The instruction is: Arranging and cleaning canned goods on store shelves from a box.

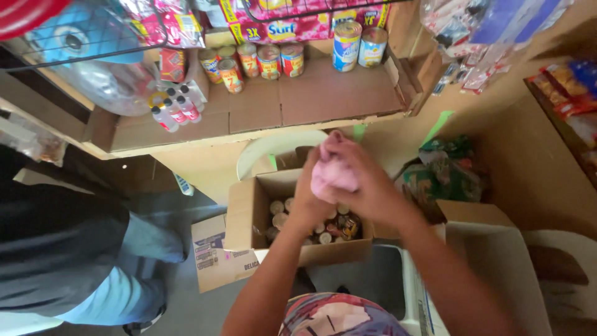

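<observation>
Fingers of both hands are closed around a pink cloth, which is bunched into a soft wad between the palms. It is held up in the air above an open cardboard box packed with small cans. The left hand cups the wad from below and the side, while the right hand wraps over its top and far side. Judging by how it crumples, the cloth is light, limp and not fragile; it should grip easily anywhere, best by gathering a fold rather than pinching an edge. Behind the hands, a cardboard-lined shelf carries a row of labelled tins and small bottles. Another person's dark-clothed body stands at the left.
</observation>
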